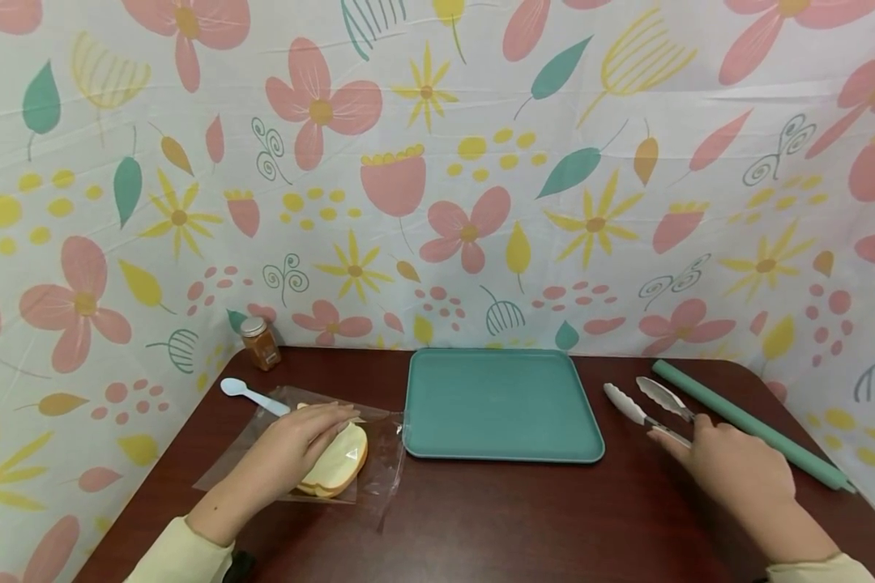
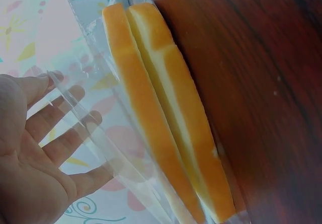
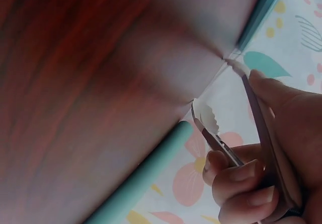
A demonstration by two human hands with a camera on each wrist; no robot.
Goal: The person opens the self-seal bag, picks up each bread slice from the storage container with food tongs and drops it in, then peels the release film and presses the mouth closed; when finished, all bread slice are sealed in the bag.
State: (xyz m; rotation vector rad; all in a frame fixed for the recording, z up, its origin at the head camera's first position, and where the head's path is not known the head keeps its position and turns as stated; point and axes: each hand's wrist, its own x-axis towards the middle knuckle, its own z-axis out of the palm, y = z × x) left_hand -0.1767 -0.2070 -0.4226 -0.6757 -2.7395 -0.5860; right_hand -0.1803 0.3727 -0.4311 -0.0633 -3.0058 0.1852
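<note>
Two slices of bread [image 1: 341, 465] lie in a clear plastic bag [image 1: 386, 453] on the left of the table; in the left wrist view the bread [image 2: 151, 103] shows its brown crusts edge-on. My left hand [image 1: 292, 445] is over the bag, and in the left wrist view that hand [image 2: 45, 143] has its thumb and fingers spread at the bag's loose film. On the right, my right hand [image 1: 736, 470] grips metal tongs with white scalloped tips [image 1: 630, 405]. In the right wrist view the fingers of the hand [image 3: 251, 183] curl round the arms of the tongs [image 3: 261, 128], whose tips stand apart.
A teal tray [image 1: 503, 405] lies at the middle back. Beyond the tongs is a long green roll [image 1: 758, 429]. A pale blue spoon [image 1: 251, 395] lies by the bag, and a jar with a silver lid [image 1: 261, 346] stands at the back left corner, near the flowered cloth.
</note>
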